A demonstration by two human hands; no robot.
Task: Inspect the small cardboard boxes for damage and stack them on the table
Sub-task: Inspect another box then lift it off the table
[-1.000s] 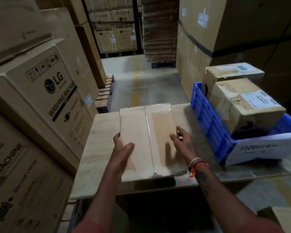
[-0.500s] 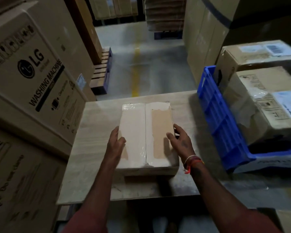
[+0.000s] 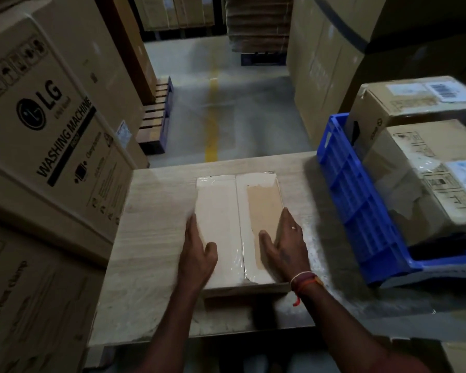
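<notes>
Apparently light and stiff, the flat box (image 3: 238, 227) lies on the table (image 3: 156, 238) — left hand (image 3: 198, 254) and right hand (image 3: 287, 246) clasp its long sides — glossy tape looks slippery, so edges suit best.

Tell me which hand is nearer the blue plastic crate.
Right. The right hand grips the right edge of the taped flat cardboard box, on the side facing the blue plastic crate. The left hand grips the opposite edge.
</notes>
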